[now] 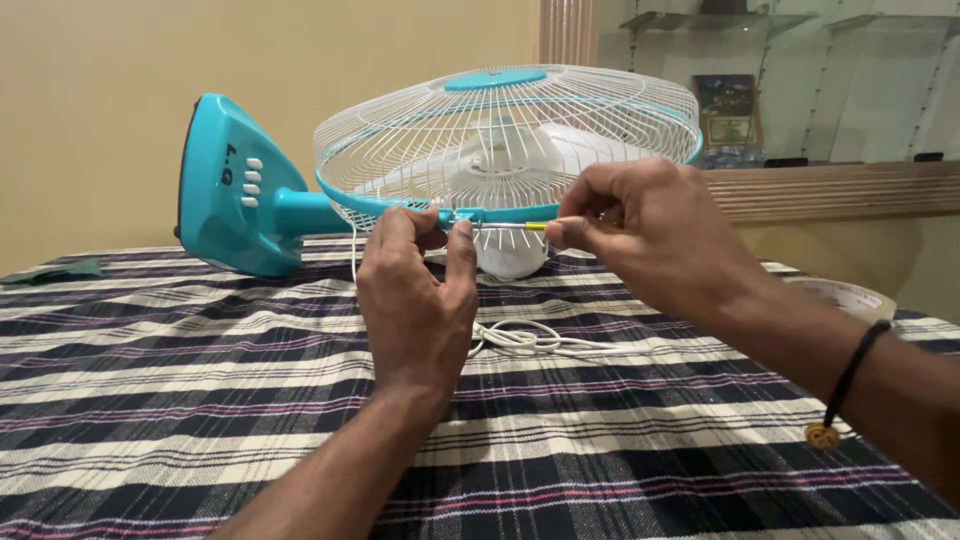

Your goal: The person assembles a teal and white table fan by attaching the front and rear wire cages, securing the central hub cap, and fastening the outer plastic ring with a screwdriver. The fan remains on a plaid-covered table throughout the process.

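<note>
Fan (500,150) lies on its back near the far edge of the plaid-covered worktop (200,400), cage facing up, teal base (225,190) pointing left. Left hand (415,290) pinches the teal rim clip (455,215). Right hand (650,235) has its grip clamped on a thin screwdriver (515,227), lying level, tip leftward into the clip. Wire cage likely light, springy; rim is firmer to hold.
</note>
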